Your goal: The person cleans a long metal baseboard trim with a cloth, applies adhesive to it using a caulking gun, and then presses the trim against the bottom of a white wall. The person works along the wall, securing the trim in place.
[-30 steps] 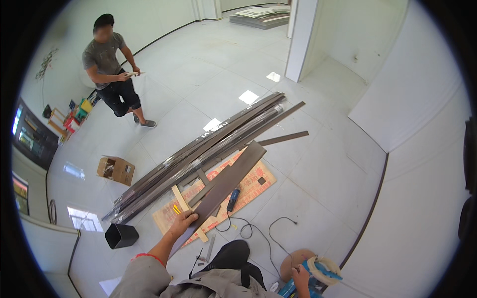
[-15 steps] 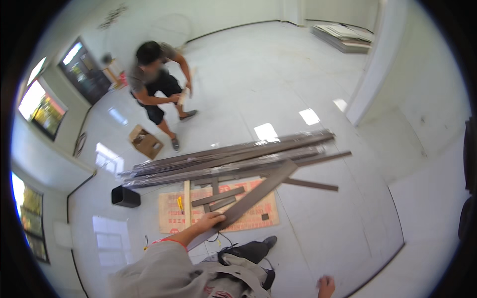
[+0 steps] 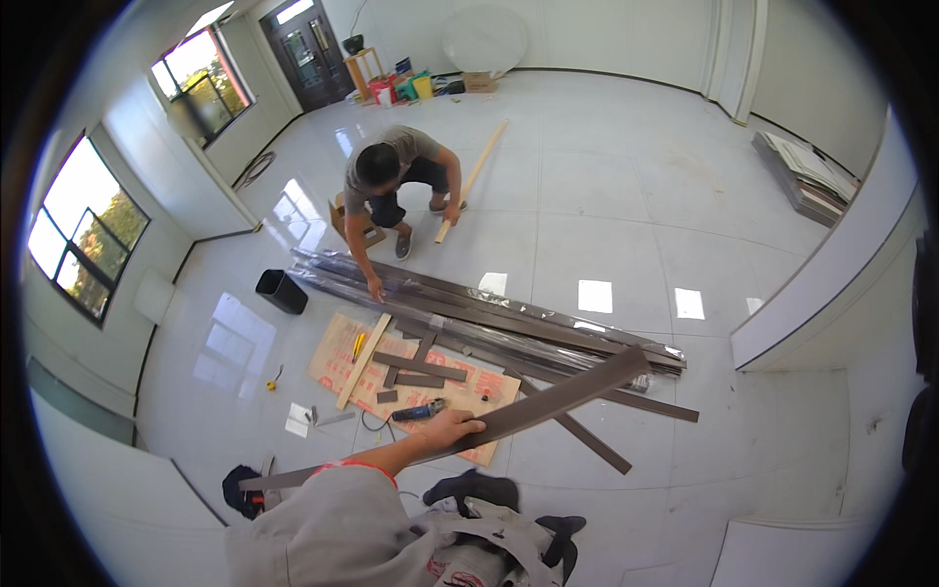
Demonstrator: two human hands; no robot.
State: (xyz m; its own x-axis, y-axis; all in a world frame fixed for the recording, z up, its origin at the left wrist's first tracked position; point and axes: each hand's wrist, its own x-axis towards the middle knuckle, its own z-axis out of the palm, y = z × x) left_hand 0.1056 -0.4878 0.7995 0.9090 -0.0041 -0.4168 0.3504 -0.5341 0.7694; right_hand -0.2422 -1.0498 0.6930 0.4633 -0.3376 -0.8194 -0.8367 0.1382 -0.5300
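My left hand (image 3: 454,431) grips a long, flat dark brown strip (image 3: 558,399), its fingers wrapped over the near edge. The strip slants up to the right above the floor; its other end passes behind my forearm to the lower left. Below it lies a printed tan board (image 3: 333,370) bearing several short dark brown pieces (image 3: 421,366), a pale wooden batten (image 3: 364,362), a yellow-handled tool (image 3: 358,346) and a blue corded power tool (image 3: 419,410). My right hand is out of view.
A co-worker (image 3: 391,161) crouches beyond, one hand on a pale wooden lath (image 3: 475,176), the other reaching toward plastic-wrapped strips (image 3: 469,303). A black bin (image 3: 282,291) stands left of the bundle. Loose dark strips (image 3: 597,445) lie right of the board. Flat panels (image 3: 802,181) are stacked far right.
My view has turned, and the held strip now points farther right. My right hand has left the picture. The co-worker has bent down, reaching toward the bundle, with the pale lath at the floor.
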